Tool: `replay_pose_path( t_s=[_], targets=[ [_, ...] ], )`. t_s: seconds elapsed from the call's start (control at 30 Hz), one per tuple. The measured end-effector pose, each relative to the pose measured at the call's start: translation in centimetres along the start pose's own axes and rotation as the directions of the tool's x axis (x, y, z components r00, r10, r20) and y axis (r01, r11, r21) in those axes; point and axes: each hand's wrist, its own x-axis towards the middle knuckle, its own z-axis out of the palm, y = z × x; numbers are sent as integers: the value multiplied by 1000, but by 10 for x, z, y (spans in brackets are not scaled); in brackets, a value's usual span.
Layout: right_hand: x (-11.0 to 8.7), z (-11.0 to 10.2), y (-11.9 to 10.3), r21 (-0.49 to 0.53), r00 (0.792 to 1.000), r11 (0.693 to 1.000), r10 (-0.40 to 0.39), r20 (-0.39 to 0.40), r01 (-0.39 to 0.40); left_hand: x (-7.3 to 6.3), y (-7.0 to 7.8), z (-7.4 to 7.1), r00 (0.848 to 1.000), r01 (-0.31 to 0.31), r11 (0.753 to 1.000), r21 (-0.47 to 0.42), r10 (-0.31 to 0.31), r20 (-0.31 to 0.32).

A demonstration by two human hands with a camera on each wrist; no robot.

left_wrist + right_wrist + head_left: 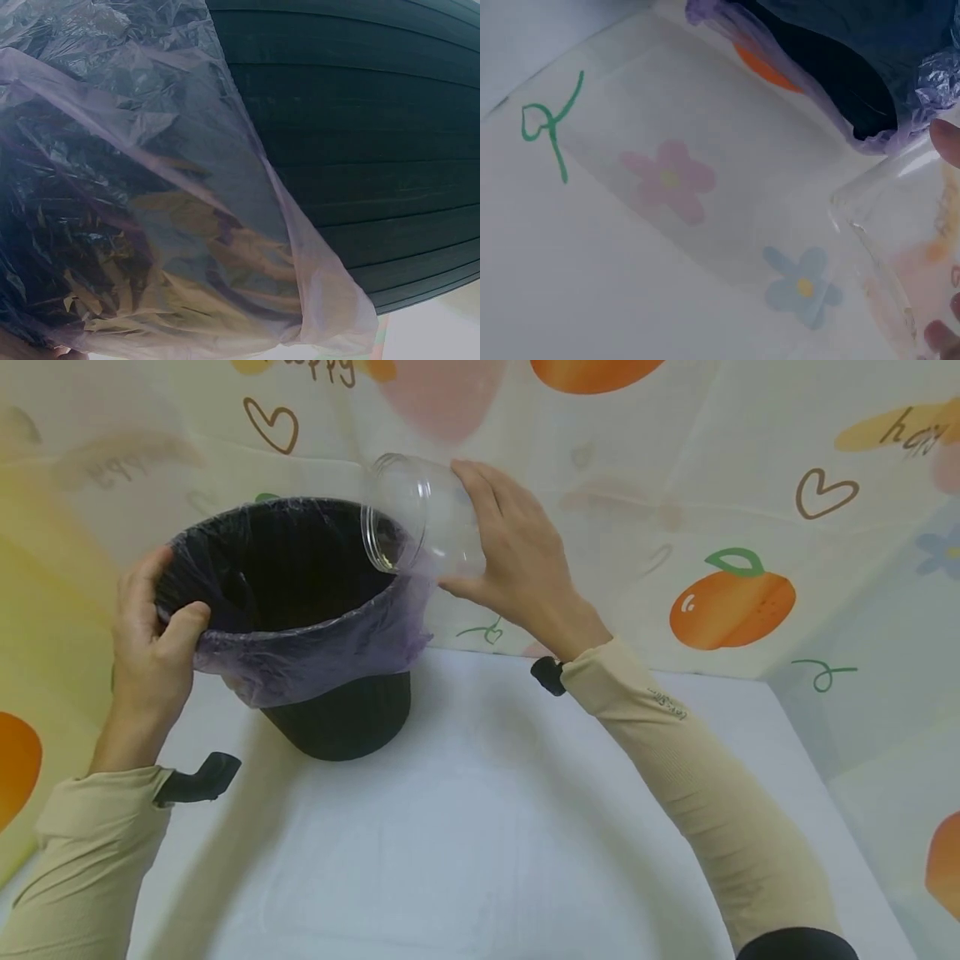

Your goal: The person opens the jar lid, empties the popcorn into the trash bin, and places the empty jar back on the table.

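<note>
A dark trash bin (345, 718), ridged on its side in the left wrist view, is lined with a thin purple plastic bag (322, 664) folded down over its rim. My left hand (153, 643) grips the bin's left rim through the bag, thumb on the near side. In my right hand (525, 556) is a clear jar (446, 514), lying on its side in the air. Its mouth points left, over the bin's right rim. In the right wrist view, the jar's base end (877, 255) and a few fingertips (941, 334) show at the right edge.
The bin is over a white table (480, 827). Behind it hangs a pale backdrop cloth (622, 485) printed with oranges, hearts and flowers. Dark straps (198, 781) sit at my sleeve cuffs.
</note>
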Motion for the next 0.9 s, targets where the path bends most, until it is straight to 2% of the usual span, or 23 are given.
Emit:
replay_pose_path(
  t_s=[0.2, 0.33, 0.43, 0.6, 0.9],
  targets=[
    [-30, 1, 16, 137, 993, 986, 102, -63, -93, 1, -1, 0, 1000, 4, 1000, -13, -4, 9],
    [-50, 3, 24, 192, 984, 972, 156, -90, -136, 1, -2, 0, 1000, -11, 999, -34, 12, 14],
    [-65, 5, 26, 224, 973, 955, 217, -74, -196, 1, -3, 0, 1000, -19, 999, -34, 20, 15],
    [-94, 9, 29, 286, 945, 909, 325, -35, -302, 2, -4, 0, 1000, -18, 999, -28, 18, 8],
    [-147, 19, 47, 333, 902, 847, 431, 25, -414, 2, -5, 2, 999, -34, 999, -42, 33, -20]
  ],
)
